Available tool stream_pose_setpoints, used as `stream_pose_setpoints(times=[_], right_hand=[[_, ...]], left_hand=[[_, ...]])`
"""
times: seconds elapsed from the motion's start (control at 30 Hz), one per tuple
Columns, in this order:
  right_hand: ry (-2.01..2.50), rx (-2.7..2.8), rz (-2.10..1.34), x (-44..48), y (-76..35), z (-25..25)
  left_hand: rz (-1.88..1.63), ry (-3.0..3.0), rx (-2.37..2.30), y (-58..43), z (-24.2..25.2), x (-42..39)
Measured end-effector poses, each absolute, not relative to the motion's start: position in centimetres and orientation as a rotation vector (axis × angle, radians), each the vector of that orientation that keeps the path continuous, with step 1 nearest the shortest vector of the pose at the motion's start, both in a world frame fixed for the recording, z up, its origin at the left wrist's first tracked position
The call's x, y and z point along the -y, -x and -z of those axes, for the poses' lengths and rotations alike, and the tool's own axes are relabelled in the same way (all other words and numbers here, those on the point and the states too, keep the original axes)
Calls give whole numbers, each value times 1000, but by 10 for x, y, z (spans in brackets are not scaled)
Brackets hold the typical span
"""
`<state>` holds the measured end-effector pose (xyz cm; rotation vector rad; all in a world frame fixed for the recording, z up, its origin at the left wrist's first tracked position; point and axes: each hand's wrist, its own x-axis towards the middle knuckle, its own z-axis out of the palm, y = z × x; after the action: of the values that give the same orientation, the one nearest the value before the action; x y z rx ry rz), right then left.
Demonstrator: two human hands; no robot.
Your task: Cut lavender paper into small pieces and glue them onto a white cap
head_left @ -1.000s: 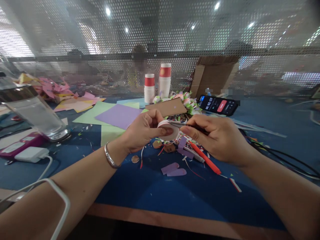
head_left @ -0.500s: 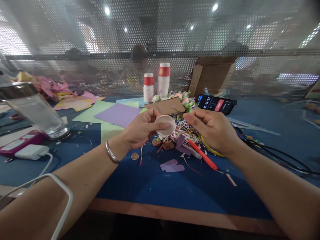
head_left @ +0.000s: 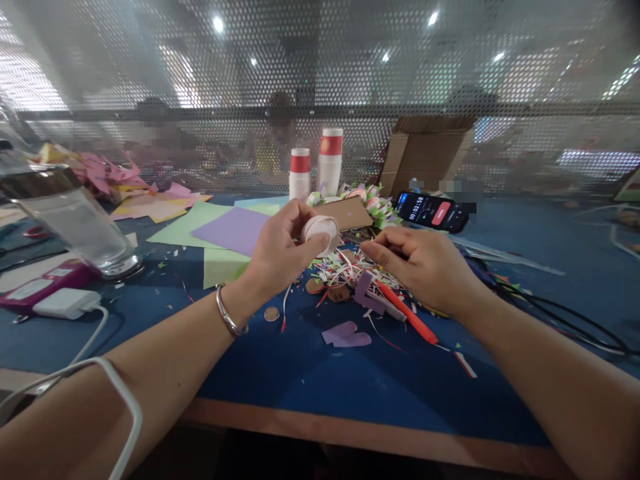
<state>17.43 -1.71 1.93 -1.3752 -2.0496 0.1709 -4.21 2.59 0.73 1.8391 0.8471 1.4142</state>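
Observation:
My left hand [head_left: 280,250] grips a shallow, round white paper piece [head_left: 321,228] that looks like the bottom of a paper cup, with the thumb across its face. To its right, my right hand [head_left: 425,267] has thumb and index finger pinched together; whatever they hold, if anything, is hidden. A gap separates the two hands. Beneath them lies a heap of thin paper shreds [head_left: 345,270]. A red-orange pen-shaped tool [head_left: 407,312] and purple paper scraps [head_left: 346,335] rest on the blue table closer to me.
Behind the heap stand two stacks of paper cups [head_left: 331,163], a brown cardboard piece [head_left: 350,213] and curled paper decorations [head_left: 380,207]. A phone [head_left: 433,211] showing a timer lies at right, near black cables [head_left: 560,313]. Coloured sheets [head_left: 230,230] and a glass [head_left: 93,230] are at left.
The white round piece has turned in my left hand, showing more of its rim, and moved slightly up and left. My right hand has shifted slightly down and left, still pinched.

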Motion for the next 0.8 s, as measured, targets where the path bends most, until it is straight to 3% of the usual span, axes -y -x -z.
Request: stream_pose_setpoints(times=[0.8], right_hand=[[1386,2116,-245,16,-178,-25]], left_hand=[[-1391,-1977,-869,43,-9,-17]])
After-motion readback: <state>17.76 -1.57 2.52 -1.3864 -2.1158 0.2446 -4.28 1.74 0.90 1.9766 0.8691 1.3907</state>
